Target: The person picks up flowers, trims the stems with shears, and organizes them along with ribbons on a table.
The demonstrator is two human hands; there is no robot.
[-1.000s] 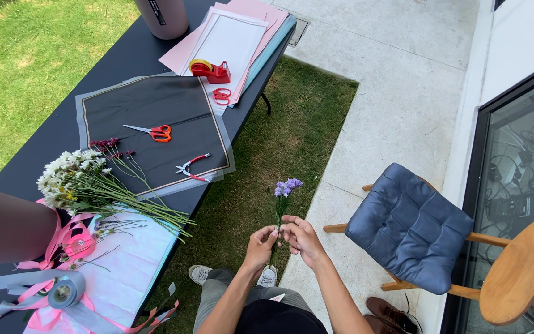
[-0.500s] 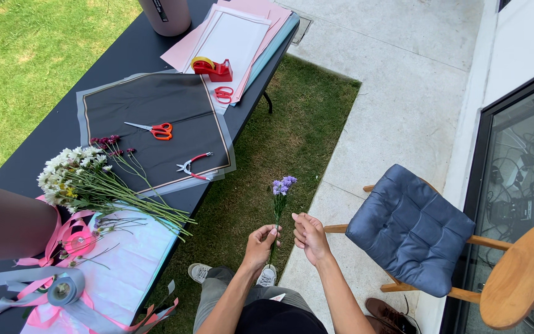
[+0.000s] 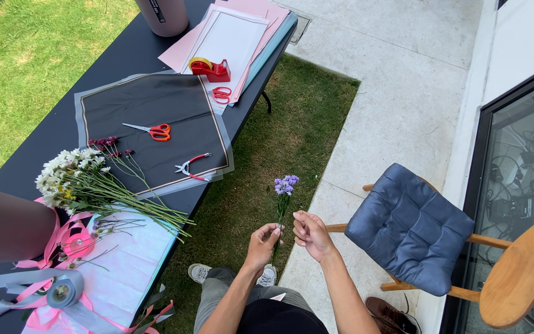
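Observation:
My left hand (image 3: 263, 245) pinches the thin green stem of a small purple flower sprig (image 3: 285, 185), holding it upright over the grass. Beside it on the right, my right hand (image 3: 311, 234) has its fingers loosely curled near the stem, and I cannot see it touching the sprig. To the left, a bunch of white daisies (image 3: 72, 171) with long green stems lies on the black table (image 3: 57, 124), with a few dark red flowers (image 3: 107, 143) next to it.
Orange scissors (image 3: 153, 130) and red-handled pliers (image 3: 191, 166) rest on a black wrapping sheet (image 3: 149, 111). Pink ribbon spools (image 3: 72, 238), a grey ribbon roll (image 3: 64, 289), a red tape dispenser (image 3: 210, 69) and pink paper sheets (image 3: 233, 34) are on the table. A cushioned wooden chair (image 3: 410, 226) stands right.
My right hand has drifted slightly right and away from the stem. The sprig stays upright in my left hand.

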